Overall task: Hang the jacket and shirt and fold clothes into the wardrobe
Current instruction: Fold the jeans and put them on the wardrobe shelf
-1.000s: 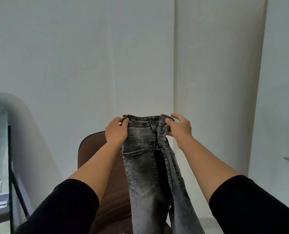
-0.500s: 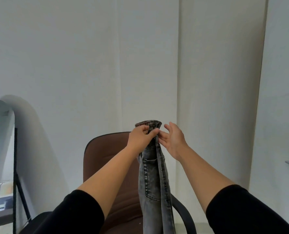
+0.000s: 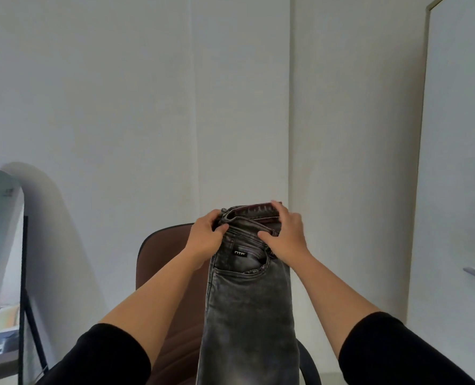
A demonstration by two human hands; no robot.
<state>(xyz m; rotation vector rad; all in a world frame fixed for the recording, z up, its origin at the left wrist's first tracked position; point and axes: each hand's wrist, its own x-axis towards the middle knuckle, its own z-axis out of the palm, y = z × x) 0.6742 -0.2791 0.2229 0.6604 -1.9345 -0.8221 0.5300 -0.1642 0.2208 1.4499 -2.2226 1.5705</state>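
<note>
A pair of grey jeans (image 3: pixel 248 295) is held up in the air in front of a brown chair (image 3: pixel 172 276). The jeans are already doubled, one leg laid on the other. The waistband is at the top and the legs hang straight down, so the long way of the jeans runs up and down, out past the bottom of the picture.

The waistband is held at both ends. The left corner is pinched by the left hand (image 3: pixel 207 240), with the thumb in front and the fingers curled behind. The right corner is gripped by the right hand (image 3: pixel 284 237), with the fingers bent over the top edge and the thumb laid flat on the front. Both hands are at the same height, and neither is nearer the jeans than the other.

All the cloth hangs below the hands. It seems that the next fold must be made across the long way, so the hanging legs need to be brought up to the waistband.

A white door (image 3: pixel 458 190) with a handle is seen at the right; it may be the wardrobe.
</note>
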